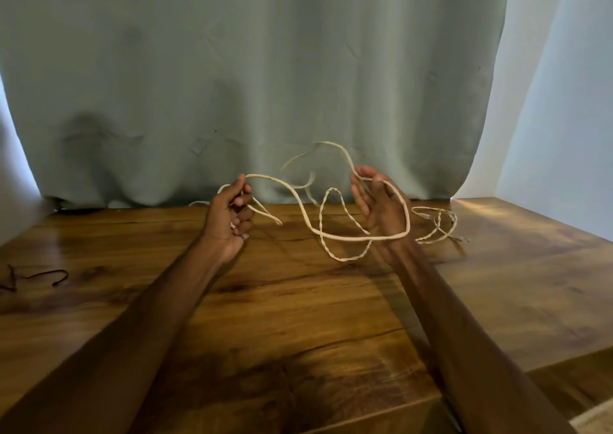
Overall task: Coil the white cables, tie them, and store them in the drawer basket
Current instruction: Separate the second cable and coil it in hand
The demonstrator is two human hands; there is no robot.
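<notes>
My left hand pinches the white cable above the desk; its loop drapes round my spread right hand.

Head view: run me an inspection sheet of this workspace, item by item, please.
Surface: wooden table, glossy.
Job's things: white cable held up between both hands in loose loops, untied; drawer basket nothing seen.
Clutter: dark cord near the table's left edge.
Grips: left hand pinches the white cable; right hand open, a loop draped round it.
Cables: white tangle lies on the table right of the right hand; cannot tell if separate.
Surroundings: grey-green curtain behind; pale wall at right.
</notes>
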